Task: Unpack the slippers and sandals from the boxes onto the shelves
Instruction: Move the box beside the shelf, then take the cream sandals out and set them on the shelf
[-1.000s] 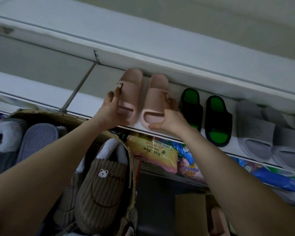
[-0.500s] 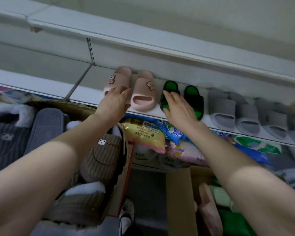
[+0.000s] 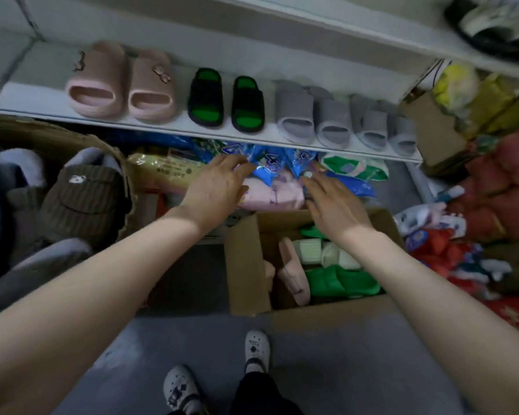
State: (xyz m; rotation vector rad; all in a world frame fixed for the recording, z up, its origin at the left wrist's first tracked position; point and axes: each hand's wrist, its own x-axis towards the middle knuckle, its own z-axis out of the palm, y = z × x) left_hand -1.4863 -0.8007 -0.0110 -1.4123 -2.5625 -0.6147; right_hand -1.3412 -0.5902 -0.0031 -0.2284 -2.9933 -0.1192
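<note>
A pair of pink slippers (image 3: 120, 85) stands at the left of the white shelf (image 3: 210, 131), toes toward me. Beside them sit black-and-green sandals (image 3: 226, 100) and several grey slippers (image 3: 342, 121). Below, an open cardboard box (image 3: 246, 265) on the floor holds pink (image 3: 292, 272), pale (image 3: 310, 250) and green slippers (image 3: 342, 280). My left hand (image 3: 213, 190) hangs empty below the shelf edge with relaxed fingers. My right hand (image 3: 334, 202) is also empty, fingers straight, above the box's far edge.
A larger box (image 3: 126, 181) at the left holds brown and grey plush slippers (image 3: 84, 196). Bagged goods (image 3: 270, 166) fill the space under the shelf. Red and patterned items (image 3: 477, 235) pile up at the right. My feet (image 3: 216, 369) stand on the grey floor.
Both hands let go of the pink slippers, which now stand on the shelf, and dropped down toward the box. My view tilted down to the floor.
</note>
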